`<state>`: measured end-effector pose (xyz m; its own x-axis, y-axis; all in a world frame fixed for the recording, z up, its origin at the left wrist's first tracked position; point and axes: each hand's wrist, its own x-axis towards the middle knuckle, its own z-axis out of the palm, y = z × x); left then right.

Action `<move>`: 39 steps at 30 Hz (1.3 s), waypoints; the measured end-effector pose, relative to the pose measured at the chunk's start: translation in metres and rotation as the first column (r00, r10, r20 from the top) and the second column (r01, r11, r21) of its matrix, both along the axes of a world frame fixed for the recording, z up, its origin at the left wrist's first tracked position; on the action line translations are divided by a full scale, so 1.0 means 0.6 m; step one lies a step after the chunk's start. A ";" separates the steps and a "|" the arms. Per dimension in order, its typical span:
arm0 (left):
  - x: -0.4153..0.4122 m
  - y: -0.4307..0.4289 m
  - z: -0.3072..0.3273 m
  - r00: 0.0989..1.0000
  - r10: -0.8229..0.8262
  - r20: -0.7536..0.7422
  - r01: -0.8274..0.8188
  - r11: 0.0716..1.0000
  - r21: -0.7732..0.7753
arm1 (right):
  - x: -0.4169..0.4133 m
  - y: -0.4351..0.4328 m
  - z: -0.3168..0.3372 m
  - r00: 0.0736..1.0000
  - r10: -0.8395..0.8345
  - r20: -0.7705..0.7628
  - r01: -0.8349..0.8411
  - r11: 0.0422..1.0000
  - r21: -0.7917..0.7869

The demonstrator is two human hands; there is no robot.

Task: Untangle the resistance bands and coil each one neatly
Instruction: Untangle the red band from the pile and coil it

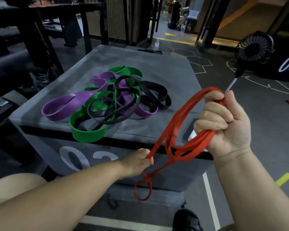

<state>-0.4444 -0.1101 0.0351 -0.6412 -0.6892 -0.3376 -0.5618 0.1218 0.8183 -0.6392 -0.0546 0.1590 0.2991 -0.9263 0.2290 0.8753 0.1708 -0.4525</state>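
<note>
A thin red band hangs in the air in front of the grey box. My right hand grips several gathered loops of it, fingers curled round them. My left hand pinches a lower strand, and a small red loop dangles below that hand. On the box top lies a tangle of bands: a wide purple band, a wide green band and narrower black bands threaded through each other.
The box front shows a large "03". A black fan on a stand is at the right, beside another black box marked "04". Dark gym frames stand at the left. A water bottle sits on the floor behind; a person sits far back.
</note>
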 end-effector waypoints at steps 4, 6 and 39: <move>-0.001 0.002 -0.009 0.993 0.053 -0.104 -0.035 0.986 0.162 | -0.006 0.002 0.006 0.994 -0.093 0.051 0.091 0.995 0.044; -0.004 0.000 -0.013 0.990 0.082 -0.113 -0.055 0.973 0.222 | -0.011 0.001 0.004 0.988 -0.124 0.088 0.118 0.990 0.078; -0.005 0.008 0.021 0.977 0.051 -0.205 -0.032 0.995 0.095 | 0.024 -0.037 -0.062 0.586 -0.648 -0.486 0.749 0.662 0.019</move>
<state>-0.4473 -0.1054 0.0475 -0.6751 -0.6894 -0.2625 -0.3820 0.0223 0.9239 -0.6245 -0.0769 0.1219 -0.4476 -0.8935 0.0373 0.5001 -0.2847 -0.8179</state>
